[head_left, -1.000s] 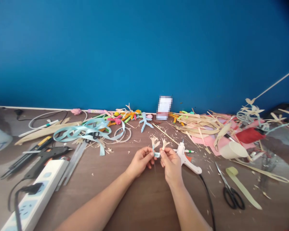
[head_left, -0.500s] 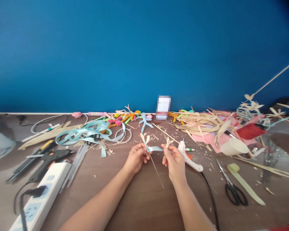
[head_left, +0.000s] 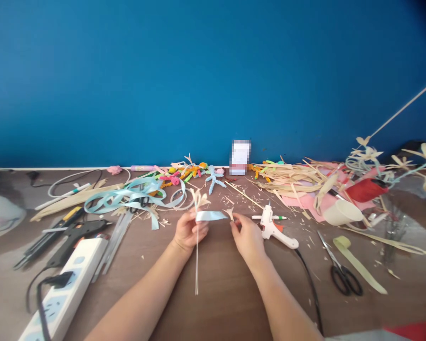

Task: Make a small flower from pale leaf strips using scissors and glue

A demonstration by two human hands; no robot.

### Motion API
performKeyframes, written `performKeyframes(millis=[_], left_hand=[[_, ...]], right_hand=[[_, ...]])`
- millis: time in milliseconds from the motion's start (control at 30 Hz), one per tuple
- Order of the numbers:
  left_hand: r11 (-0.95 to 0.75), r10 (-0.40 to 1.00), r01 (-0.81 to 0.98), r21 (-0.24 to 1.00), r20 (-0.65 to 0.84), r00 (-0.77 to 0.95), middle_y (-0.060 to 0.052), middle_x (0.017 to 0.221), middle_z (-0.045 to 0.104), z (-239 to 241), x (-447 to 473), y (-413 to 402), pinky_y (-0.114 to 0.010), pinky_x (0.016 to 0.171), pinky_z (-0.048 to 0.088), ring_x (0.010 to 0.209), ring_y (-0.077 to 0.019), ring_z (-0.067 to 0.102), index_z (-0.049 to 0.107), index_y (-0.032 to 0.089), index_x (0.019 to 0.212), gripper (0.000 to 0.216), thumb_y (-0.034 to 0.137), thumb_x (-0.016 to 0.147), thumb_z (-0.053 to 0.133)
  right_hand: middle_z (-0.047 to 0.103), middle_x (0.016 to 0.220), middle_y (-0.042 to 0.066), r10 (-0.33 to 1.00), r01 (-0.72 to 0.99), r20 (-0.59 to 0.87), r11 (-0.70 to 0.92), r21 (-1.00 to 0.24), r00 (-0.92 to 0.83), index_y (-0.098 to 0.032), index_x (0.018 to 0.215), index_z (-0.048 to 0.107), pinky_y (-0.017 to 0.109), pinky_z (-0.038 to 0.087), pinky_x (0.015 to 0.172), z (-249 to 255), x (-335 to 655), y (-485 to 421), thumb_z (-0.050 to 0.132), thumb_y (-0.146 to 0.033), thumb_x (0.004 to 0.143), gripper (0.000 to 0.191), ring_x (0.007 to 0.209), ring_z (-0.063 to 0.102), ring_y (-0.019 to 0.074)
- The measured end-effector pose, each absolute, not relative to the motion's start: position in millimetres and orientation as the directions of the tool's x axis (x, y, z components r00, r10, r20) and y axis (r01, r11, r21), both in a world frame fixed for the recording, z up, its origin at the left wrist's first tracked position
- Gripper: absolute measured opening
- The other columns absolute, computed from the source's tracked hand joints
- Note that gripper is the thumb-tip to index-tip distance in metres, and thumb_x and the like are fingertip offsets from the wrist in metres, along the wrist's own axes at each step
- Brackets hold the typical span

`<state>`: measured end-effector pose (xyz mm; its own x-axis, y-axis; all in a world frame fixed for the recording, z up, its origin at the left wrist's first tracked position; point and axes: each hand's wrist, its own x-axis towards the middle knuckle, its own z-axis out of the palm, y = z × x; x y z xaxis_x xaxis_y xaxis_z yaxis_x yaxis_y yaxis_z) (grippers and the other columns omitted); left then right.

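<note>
Pinched in my left hand is a pale straw-coloured flower on a thin stem that hangs straight down. A light blue ribbon goes out from below its petals toward the right. My right hand has its fingers closed on a second, smaller straw-coloured flower. The ribbon's far end lies against or just beside this small flower; I cannot tell whether the fingers touch it. A white glue gun rests on the table just right of my right hand.
Scissors and a green ribbon strip lie at right. Straw strips and a white cup are behind them. At left are a blue ribbon heap, a black glue gun and a power strip.
My left hand has moved left and turned, so the stem now hangs upright instead of slanting. The ribbon shows its broad side, and the right hand has shifted slightly left.
</note>
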<state>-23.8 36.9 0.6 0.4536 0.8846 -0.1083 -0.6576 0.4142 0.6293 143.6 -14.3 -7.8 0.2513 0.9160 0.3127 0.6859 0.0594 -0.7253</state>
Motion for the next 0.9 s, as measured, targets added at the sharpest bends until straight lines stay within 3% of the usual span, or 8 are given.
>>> performKeyframes(millis=[100,200,300,400,533,667,767,900], left_hand=[[0.449,0.825,-0.525,0.723,-0.11,0.554,0.003,0.043,0.049,1.6,-12.1,33.5,-0.015,0.03,0.011,0.029,0.0,0.028,0.049,0.014,0.062,0.019,0.025,0.057,0.064],[0.429,0.803,-0.437,0.79,-0.112,0.586,-0.003,0.048,0.059,1.0,-1.7,29.6,-0.016,0.032,0.011,0.029,-0.0008,0.031,0.052,0.011,0.064,0.017,0.023,0.059,0.063],[0.4,0.803,-0.392,0.828,-0.11,0.586,-0.004,0.05,0.061,0.4,4.6,24.8,-0.016,0.033,0.012,0.03,-0.0014,0.031,0.053,0.01,0.066,0.016,0.022,0.06,0.063],[0.362,0.837,-0.387,0.848,-0.113,0.535,-0.003,0.051,0.06,1.9,7.0,21.0,-0.017,0.033,0.012,0.031,-0.0014,0.031,0.052,0.011,0.066,0.018,0.025,0.061,0.064],[0.286,0.905,-0.429,0.857,-0.094,0.415,0.0,0.053,0.057,5.8,8.1,18.7,-0.016,0.034,0.014,0.033,-0.0017,0.033,0.049,0.013,0.066,0.024,0.031,0.061,0.064],[0.299,0.915,-0.443,0.845,-0.123,0.384,0.004,0.048,0.048,6.3,9.8,17.4,-0.015,0.033,0.015,0.035,-0.0019,0.031,0.05,0.014,0.068,0.026,0.033,0.06,0.066],[0.309,0.914,-0.454,0.836,-0.129,0.385,0.007,0.045,0.042,4.4,11.0,16.3,-0.014,0.033,0.016,0.036,-0.0017,0.029,0.052,0.013,0.069,0.023,0.03,0.061,0.066],[0.322,0.908,-0.422,0.847,-0.151,0.39,0.008,0.043,0.04,2.6,12.7,14.5,-0.014,0.032,0.017,0.034,-0.0011,0.026,0.052,0.014,0.068,0.022,0.029,0.062,0.067]], right_hand=[[0.061,0.084,0.007,0.88,0.667,0.395,0.129,-0.734,0.264,-0.021,0.091,0.062,0.032,0.042,0.068,1.4,145.9,-16.5,0.05,-0.019,0.073,0.022,0.076,0.056,0.02],[0.057,0.09,0.007,0.802,0.489,0.45,0.232,-0.841,0.393,-0.019,0.09,0.06,0.03,0.043,0.063,13.4,149.5,-21.3,0.046,-0.018,0.075,0.02,0.076,0.054,0.0183],[0.056,0.09,0.005,0.823,0.173,0.315,0.264,-0.949,0.473,-0.02,0.096,0.055,0.024,0.037,0.046,18.4,148.7,-25.9,0.049,-0.018,0.073,0.024,0.053,0.047,0.0103],[0.055,0.095,0.004,0.875,-0.14,0.169,0.257,-0.956,0.453,-0.023,0.103,0.048,0.021,0.032,0.04,17.1,145.5,-27.7,0.05,-0.019,0.071,0.032,0.044,0.041,0.0052],[0.056,0.091,0.004,0.974,-0.402,-0.021,0.073,-0.913,0.224,-0.022,0.102,0.05,0.02,0.026,0.034,16.3,141.5,-27.7,0.045,-0.037,0.078,0.029,0.04,0.043,0.0056],[0.056,0.073,0.002,0.996,-0.322,-0.072,-0.085,-0.943,-0.054,-0.017,0.095,0.056,0.02,0.02,0.033,14.6,134.6,-28.9,0.046,-0.049,0.077,0.038,0.035,0.034,0.0038],[0.054,0.068,-0.001,0.995,-0.115,-0.037,-0.026,-0.993,0.095,-0.018,0.093,0.059,0.02,0.026,0.038,9.3,131.1,-28.8,0.059,-0.038,0.071,0.03,0.04,0.036,0.0048],[0.058,0.068,0.002,0.972,0.078,0.081,0.065,-0.995,0.22,-0.017,0.079,0.061,0.024,0.038,0.052,2.9,130.9,-27.4,0.059,-0.033,0.072,0.017,0.056,0.049,0.0119]])
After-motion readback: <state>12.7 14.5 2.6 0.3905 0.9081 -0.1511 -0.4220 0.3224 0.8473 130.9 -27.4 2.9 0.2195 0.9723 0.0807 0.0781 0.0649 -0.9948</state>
